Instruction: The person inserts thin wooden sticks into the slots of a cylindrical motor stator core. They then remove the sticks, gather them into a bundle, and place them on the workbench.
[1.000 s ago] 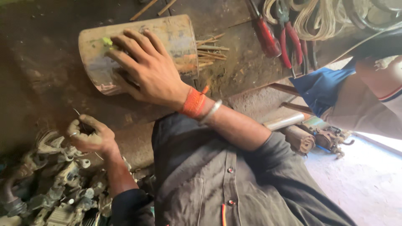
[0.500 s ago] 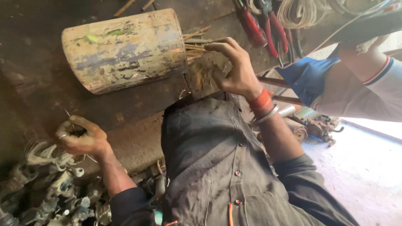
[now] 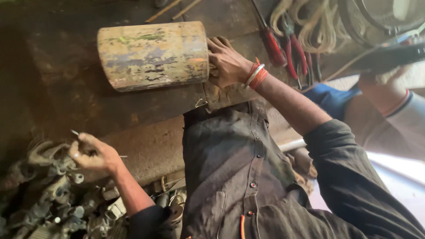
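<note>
Overhead: two hands, right hand [image 3: 228, 62] touching one drum [image 3: 152, 55].

I count one worn metal cylinder [image 3: 152, 55] lying on its side at the far middle of the bench. Two thin wooden sticks [image 3: 173, 9] lie beyond it at the far edge. To the far right are two red-handled tools [image 3: 287, 48], side by side. One small wire clip [image 3: 200, 103] sits near the cylinder. At the near left is a heap of grey metal parts [image 3: 48, 194], too jumbled to count.
</note>
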